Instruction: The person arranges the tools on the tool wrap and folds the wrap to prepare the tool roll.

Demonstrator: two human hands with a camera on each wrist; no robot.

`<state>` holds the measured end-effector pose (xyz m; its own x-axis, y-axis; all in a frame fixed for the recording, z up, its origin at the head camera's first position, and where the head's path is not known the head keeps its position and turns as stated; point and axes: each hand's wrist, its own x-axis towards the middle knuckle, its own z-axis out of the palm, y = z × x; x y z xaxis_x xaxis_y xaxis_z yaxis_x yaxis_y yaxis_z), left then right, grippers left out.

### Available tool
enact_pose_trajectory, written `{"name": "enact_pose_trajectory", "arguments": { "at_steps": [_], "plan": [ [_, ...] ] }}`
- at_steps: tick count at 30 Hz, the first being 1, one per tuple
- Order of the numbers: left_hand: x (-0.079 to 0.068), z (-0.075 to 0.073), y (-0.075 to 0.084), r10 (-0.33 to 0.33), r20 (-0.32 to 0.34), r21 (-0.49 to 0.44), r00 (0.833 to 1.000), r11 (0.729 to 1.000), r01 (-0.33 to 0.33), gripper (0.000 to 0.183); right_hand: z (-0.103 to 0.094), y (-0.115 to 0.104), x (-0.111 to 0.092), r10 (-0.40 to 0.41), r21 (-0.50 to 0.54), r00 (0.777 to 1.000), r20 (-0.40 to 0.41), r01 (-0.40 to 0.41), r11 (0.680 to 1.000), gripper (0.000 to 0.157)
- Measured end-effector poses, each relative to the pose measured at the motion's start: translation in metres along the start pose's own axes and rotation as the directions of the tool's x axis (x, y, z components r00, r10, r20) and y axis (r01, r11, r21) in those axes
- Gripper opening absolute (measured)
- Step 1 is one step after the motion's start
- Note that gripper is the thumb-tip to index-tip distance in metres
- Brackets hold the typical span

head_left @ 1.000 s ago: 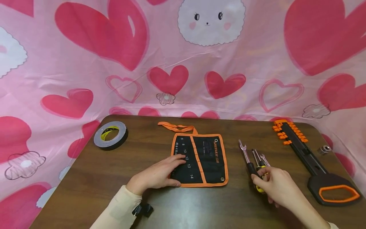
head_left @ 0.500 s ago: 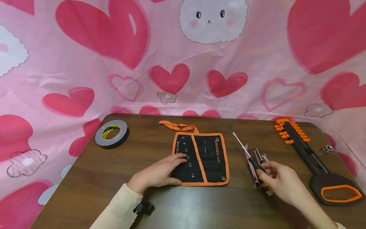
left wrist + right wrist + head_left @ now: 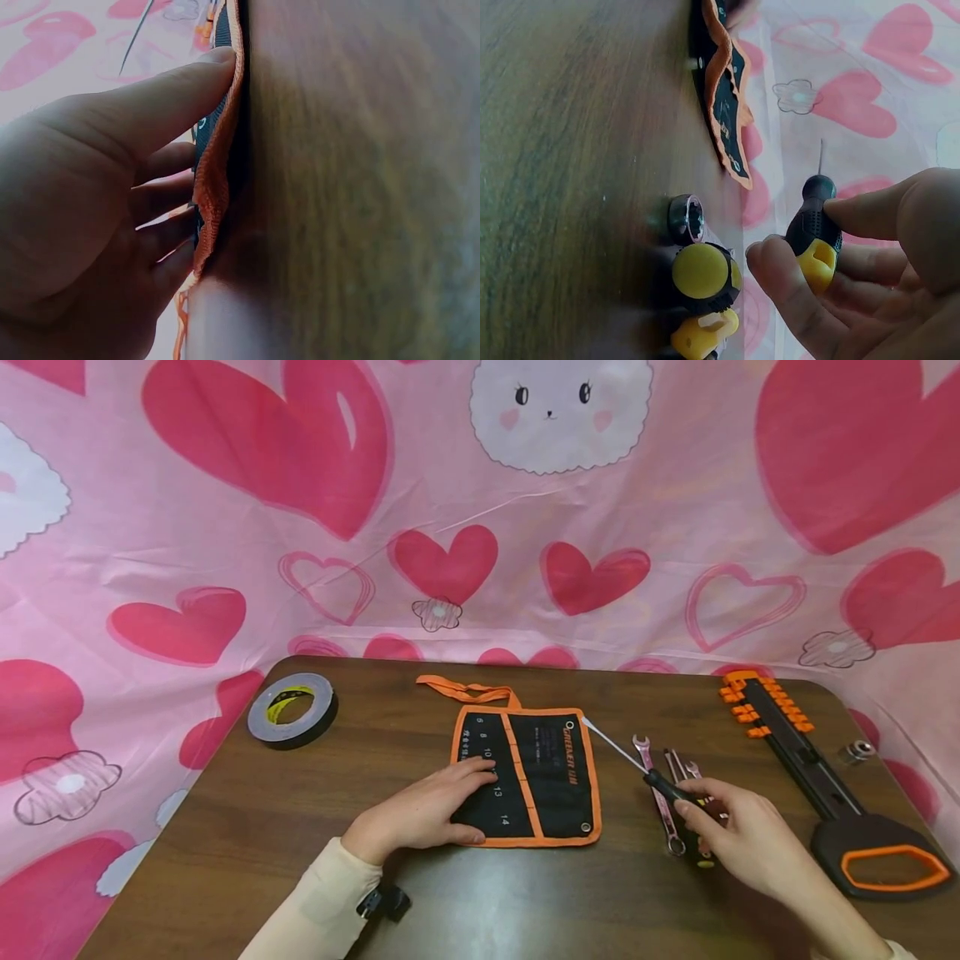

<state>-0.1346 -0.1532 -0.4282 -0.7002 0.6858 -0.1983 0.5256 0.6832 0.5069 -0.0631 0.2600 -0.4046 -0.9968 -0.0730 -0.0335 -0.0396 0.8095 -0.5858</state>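
Observation:
My left hand [image 3: 420, 814] rests on the left part of a black tool pouch [image 3: 558, 777] with orange trim. In the left wrist view, the thumb and fingertips touch the pouch [image 3: 217, 150] near its orange edge. A screwdriver [image 3: 663, 783] with a black and yellow handle is pinched between the thumb and fingers of my right hand [image 3: 738, 835], raised above the table. Its tip points up and left, over the pouch's upper right corner. Below that hand lie a combination wrench [image 3: 663, 810] and several more tools, including yellow-ended handles [image 3: 699, 271], partly hidden.
A roll of tape [image 3: 315, 714] lies at the back left of the wooden table [image 3: 225, 835]. On the right is a black holder with orange clips [image 3: 806, 768], with a small metal socket [image 3: 858, 750] beside it. A pink heart-print cloth [image 3: 450, 468] hangs behind.
My right hand has lifted the screwdriver from among the tools and swung its tip left toward the pouch. The wrench beneath is now uncovered. My left hand stays on the pouch.

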Motion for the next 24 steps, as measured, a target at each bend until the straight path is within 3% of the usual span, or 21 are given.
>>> {"name": "enact_pose_trajectory", "arguments": {
  "at_steps": [6, 11, 24],
  "plan": [
    [0.0006, -0.0016, -0.0006, -0.015, 0.017, -0.030, 1.000, 0.999, 0.015, 0.079, 0.0037, 0.0032, 0.0012, -0.140, -0.035, 0.987, -0.081, 0.137, 0.990, 0.025],
    [-0.0004, -0.0027, -0.0005, -0.025, 0.024, -0.035, 0.999, 0.999, 0.026, 0.079, 0.0044, 0.0032, 0.0038, -0.227, -0.054, 0.968, -0.104, 0.222, 0.974, 0.025],
    [0.0001, -0.0026, 0.0001, -0.023, 0.027, -0.015, 0.999, 1.000, 0.023, 0.078, 0.0080, 0.0030, 0.0078, -0.256, -0.056, 0.964, -0.076, 0.252, 0.966, 0.028]
  ]
}}
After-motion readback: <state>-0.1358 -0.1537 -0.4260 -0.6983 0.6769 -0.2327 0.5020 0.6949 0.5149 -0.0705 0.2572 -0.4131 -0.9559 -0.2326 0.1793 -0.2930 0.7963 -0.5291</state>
